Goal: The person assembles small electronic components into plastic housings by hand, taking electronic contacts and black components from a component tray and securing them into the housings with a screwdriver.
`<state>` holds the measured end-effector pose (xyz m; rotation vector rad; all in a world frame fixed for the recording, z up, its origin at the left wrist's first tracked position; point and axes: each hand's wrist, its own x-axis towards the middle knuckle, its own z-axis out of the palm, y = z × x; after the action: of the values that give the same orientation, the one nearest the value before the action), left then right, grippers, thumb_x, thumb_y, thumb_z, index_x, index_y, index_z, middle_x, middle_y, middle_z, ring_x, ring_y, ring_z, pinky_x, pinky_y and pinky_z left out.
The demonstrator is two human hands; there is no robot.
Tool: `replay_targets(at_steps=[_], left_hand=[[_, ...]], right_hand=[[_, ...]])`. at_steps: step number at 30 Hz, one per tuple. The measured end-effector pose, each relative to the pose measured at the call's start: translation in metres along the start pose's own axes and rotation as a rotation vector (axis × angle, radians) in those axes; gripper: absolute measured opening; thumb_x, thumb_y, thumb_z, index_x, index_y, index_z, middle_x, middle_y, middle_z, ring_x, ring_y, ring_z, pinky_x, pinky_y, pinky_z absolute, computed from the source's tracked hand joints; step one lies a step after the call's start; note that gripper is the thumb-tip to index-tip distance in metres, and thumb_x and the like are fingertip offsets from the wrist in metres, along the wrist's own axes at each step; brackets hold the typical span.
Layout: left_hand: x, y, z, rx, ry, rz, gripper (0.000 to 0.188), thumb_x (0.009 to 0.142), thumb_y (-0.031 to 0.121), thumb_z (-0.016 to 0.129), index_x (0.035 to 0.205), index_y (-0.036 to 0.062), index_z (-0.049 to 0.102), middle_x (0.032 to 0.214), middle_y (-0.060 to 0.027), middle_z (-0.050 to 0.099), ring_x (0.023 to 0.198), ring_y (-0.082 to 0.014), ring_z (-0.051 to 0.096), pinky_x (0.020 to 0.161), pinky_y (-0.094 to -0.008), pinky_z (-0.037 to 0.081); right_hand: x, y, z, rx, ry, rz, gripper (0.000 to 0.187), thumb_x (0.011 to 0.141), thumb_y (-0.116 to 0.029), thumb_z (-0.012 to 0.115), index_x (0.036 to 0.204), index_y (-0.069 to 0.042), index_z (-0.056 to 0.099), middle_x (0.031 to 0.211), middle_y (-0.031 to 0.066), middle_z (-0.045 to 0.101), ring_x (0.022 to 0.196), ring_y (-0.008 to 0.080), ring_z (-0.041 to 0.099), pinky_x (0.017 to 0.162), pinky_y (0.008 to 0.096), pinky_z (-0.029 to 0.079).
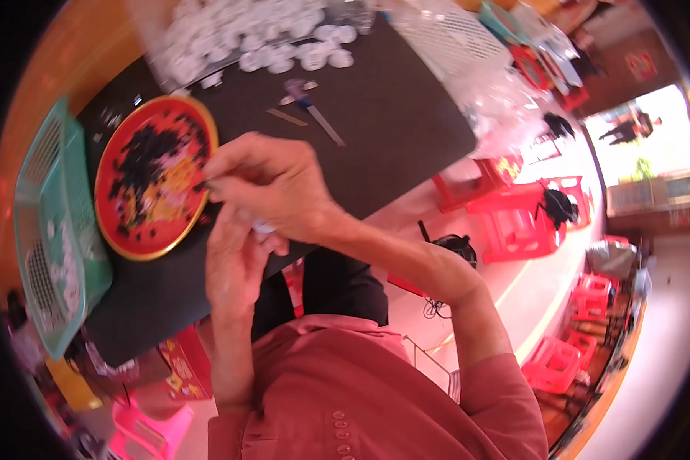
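My right hand (276,184) is above the dark table, beside the rim of a round red plate (107,201). Its thumb and forefinger are pinched together on a small dark piece, one like the many black bits (149,157) scattered on the plate. Just below it, my left hand (234,257) has its fingers curled around a small whitish round part (263,226), mostly hidden by the right hand. Beyond my hands lies a slim tool (318,115) with a blue and pale handle, next to a thin tan strip (287,117).
A heap of white round plastic parts (276,46) covers the table's far side. To the left stands a green basket (92,268) with white pieces in it. A white perforated basket (456,38) and clear plastic bags (498,107) sit far right. Red stools (514,230) stand on the floor.
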<state>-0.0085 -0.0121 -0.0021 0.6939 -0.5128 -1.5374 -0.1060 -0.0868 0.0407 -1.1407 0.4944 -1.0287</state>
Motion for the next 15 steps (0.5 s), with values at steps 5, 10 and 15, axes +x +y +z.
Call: replay_targets(at_steps=[5,10,15], left_hand=[[0.005,-0.004,0.005,0.059,0.011,0.022,0.037,0.093,0.019,0.049,0.123,-0.0021,0.041,0.092,-0.0050,0.053,0.070,-0.0124,0.050,0.059,-0.0274,0.044],[0.007,-0.008,-0.002,0.181,-0.006,0.021,0.047,0.092,0.021,0.051,0.130,-0.0039,0.036,0.112,-0.0074,0.052,0.080,-0.0118,0.054,0.064,-0.0261,0.046],[0.011,-0.012,-0.007,-0.059,0.030,-0.004,0.052,0.090,0.016,0.055,0.132,-0.0055,0.033,0.130,-0.0105,0.043,0.116,-0.0174,0.047,0.091,-0.0276,0.044]], right_hand=[[-0.005,-0.012,-0.005,0.084,0.051,-0.039,0.009,0.080,0.003,0.060,0.086,-0.003,0.059,0.069,0.0010,0.059,0.054,0.0021,0.053,0.041,0.0160,0.042],[-0.004,-0.002,-0.009,0.093,0.114,-0.147,0.013,0.078,0.006,0.060,0.088,-0.002,0.059,0.079,-0.0009,0.059,0.074,0.0037,0.055,0.066,0.0192,0.048],[-0.007,0.001,-0.012,0.038,0.108,-0.189,0.015,0.076,0.004,0.062,0.089,-0.003,0.059,0.080,-0.0005,0.060,0.076,0.0039,0.056,0.068,0.0202,0.048]])
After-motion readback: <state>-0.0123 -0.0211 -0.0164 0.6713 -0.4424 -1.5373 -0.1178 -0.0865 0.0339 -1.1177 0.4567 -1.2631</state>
